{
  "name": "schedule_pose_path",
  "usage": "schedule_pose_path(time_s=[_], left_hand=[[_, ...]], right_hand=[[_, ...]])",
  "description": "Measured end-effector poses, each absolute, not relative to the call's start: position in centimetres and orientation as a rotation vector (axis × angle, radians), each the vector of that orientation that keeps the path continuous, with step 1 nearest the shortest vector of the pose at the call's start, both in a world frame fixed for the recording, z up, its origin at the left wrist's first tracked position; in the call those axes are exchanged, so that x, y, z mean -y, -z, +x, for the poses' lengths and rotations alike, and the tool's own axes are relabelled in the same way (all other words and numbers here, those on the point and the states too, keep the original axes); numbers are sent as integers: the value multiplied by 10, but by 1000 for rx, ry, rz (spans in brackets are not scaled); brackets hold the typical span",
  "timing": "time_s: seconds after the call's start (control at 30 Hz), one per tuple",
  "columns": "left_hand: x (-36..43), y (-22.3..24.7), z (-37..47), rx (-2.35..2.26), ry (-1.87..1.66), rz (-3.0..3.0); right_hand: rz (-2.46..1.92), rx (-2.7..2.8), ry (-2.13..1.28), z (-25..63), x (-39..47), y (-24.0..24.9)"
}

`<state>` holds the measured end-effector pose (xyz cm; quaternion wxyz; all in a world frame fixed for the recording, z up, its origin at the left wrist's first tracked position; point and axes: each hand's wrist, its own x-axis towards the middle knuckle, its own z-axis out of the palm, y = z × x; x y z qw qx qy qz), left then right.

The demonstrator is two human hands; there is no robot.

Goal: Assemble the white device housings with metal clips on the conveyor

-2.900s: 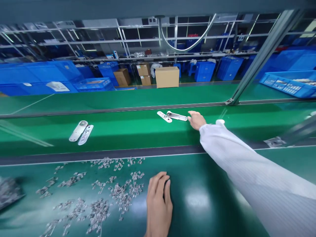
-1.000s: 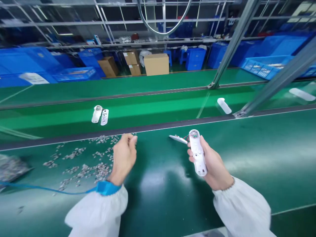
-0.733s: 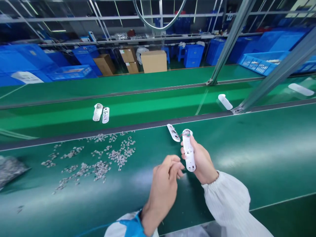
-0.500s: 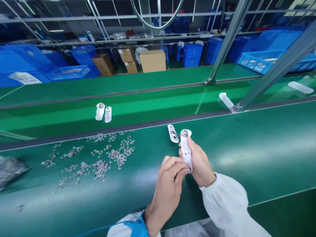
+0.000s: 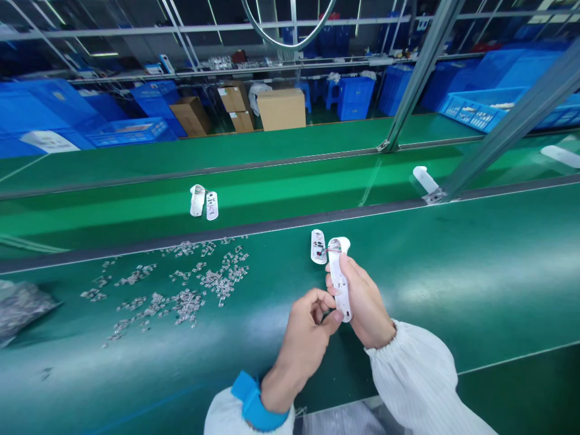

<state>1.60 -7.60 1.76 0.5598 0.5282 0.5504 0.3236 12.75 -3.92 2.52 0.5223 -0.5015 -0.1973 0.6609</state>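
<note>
My right hand (image 5: pixel 365 296) is closed around a long white plastic housing (image 5: pixel 339 278), its hollow inside facing up and its rounded head pointing away from me. Thin wires join the housing to a white cover with a circuit board (image 5: pixel 318 246), which lies on the green worktop just left of it. My left hand (image 5: pixel 308 329), with a blue wrist strap (image 5: pixel 259 406), has its fingers curled and its thumb and index fingertips at the housing's lower end. Whatever may be pinched there is too small to make out. Many small metal clips (image 5: pixel 188 305) lie scattered on the worktop to the left.
Beyond the worktop runs a green conveyor belt (image 5: pixel 281 192) carrying an open housing with its cover (image 5: pixel 197 200) and more white housings (image 5: pixel 425 179) at right. A metal post (image 5: pixel 507 130) rises at the right. A plastic bag of parts (image 5: pixel 22 311) lies far left.
The white pieces on the belt have shifted right. My left thumb and fingertips have drawn slightly back and apart at the housing's lower end. The wired cover has turned more upright.
</note>
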Motion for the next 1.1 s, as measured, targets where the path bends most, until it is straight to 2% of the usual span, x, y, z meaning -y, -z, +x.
schedule_pose_path(time_s=[0.1, 0.27, 0.37, 0.53, 0.63, 0.8, 0.93, 1.1], left_hand=[[68, -21, 12, -1246, -673, 1177], [52, -15, -3, -1495, -921, 1798], [35, -3, -1, -1500, -966, 2043], [29, 14, 17, -1139, -785, 1935], [47, 13, 21, -1114, -784, 1776], [81, -5, 15, -1496, -964, 1659], [93, -22, 10, -1567, -979, 1732], [100, -16, 2, -1688, -940, 1938]], right_hand=[[-1207, 544, -1599, 131, 43, -25], [-1200, 706, -1565, 151, 51, -30], [-1180, 648, -1667, 154, 57, -39], [-1246, 453, -1690, 148, 57, -55], [-1321, 437, -1633, 152, 52, -56], [-1353, 577, -1525, 158, 46, -33], [-1446, 776, -1394, 139, 43, -5], [-1388, 663, -1540, 118, 44, 5]])
